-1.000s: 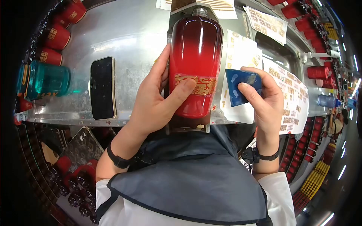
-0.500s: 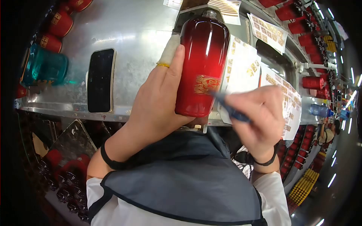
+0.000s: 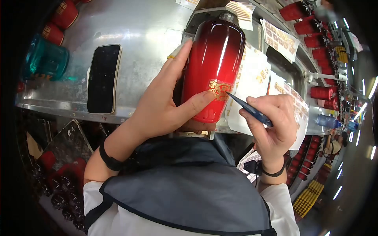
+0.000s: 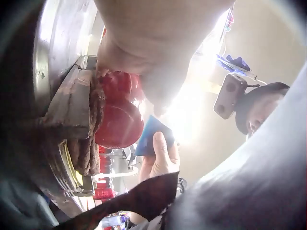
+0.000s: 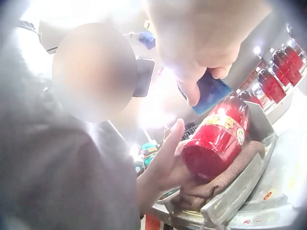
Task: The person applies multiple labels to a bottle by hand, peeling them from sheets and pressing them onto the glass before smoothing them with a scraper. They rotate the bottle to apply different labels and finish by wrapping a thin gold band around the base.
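Observation:
A glossy red bottle (image 3: 214, 47) with a dark shoulder and clear glass neck lies in a holder padded with brown cloth (image 5: 230, 175). My left hand (image 3: 161, 98) holds it from the left side, thumb on the left part of a gold patterned decal (image 3: 221, 87) low on the bottle. Between thumb and fingers, my right hand (image 3: 277, 122) pinches a flat blue scraper (image 3: 252, 110). Seen edge-on in the head view, the scraper points its tip at the decal's right side. Its broad face (image 4: 149, 136) shows in the left wrist view.
A black phone (image 3: 104, 78) lies on the metal table (image 3: 138, 31) at left, near a teal container (image 3: 47, 59). Decal sheets (image 3: 252, 78) are spread right of the bottle. Red cups (image 3: 63, 13) stand far left, and more red vessels (image 3: 297, 11) line the right side.
The scraper, first held off to the right, has come in to the decal and turned edge-on. The left thumb left the decal and is back on it. The decal now sits further right.

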`<state>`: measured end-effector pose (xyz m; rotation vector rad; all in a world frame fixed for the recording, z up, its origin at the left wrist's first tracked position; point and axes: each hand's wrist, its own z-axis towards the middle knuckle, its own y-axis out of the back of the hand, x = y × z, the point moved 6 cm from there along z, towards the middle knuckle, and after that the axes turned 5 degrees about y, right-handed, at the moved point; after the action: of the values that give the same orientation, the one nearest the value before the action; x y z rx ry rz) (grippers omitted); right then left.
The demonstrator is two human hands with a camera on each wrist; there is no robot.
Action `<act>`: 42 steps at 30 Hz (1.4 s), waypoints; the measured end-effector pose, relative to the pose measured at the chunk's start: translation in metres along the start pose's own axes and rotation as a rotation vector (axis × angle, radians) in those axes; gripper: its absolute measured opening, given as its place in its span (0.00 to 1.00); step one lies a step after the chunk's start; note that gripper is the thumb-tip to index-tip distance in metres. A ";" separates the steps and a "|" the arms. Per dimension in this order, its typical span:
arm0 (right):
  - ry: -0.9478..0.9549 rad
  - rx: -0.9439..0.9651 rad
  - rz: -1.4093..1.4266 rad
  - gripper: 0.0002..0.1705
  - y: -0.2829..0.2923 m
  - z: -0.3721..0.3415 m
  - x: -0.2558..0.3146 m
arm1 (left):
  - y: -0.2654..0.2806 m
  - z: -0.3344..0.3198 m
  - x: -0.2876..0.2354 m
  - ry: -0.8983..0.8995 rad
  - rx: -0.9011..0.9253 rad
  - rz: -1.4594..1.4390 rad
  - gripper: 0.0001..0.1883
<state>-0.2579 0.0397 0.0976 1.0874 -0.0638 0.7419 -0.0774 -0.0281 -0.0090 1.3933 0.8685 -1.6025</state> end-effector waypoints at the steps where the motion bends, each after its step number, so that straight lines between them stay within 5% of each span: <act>1: 0.002 0.010 -0.021 0.23 -0.001 0.000 0.001 | -0.001 0.000 0.000 0.005 -0.002 0.018 0.50; 12: 0.105 0.118 -0.165 0.27 -0.013 0.005 0.003 | 0.000 0.000 0.007 -0.034 -0.027 0.006 0.51; 15: 0.188 0.136 -0.190 0.26 -0.012 0.010 0.010 | 0.000 -0.001 0.008 0.012 0.015 -0.010 0.60; 17: 0.241 0.164 -0.181 0.25 -0.017 0.013 0.019 | -0.004 -0.005 -0.008 -0.164 0.035 0.267 0.70; 20: 0.271 0.172 -0.215 0.24 -0.016 0.020 0.022 | -0.010 -0.006 -0.008 -0.164 0.032 0.388 0.75; 35: 0.487 0.241 -0.173 0.25 -0.032 0.027 0.039 | -0.003 -0.004 -0.002 -0.357 -0.111 0.494 0.69; 38: 0.366 0.205 -0.319 0.25 -0.020 0.036 0.027 | -0.003 -0.007 -0.007 -0.288 -0.089 0.454 0.68; 42: 0.446 0.278 -0.128 0.26 -0.029 0.019 0.042 | -0.003 -0.005 0.000 -0.273 -0.097 0.419 0.68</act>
<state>-0.2031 0.0384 0.1009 1.1521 0.4963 0.8787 -0.0780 -0.0220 -0.0098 1.1608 0.4497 -1.3643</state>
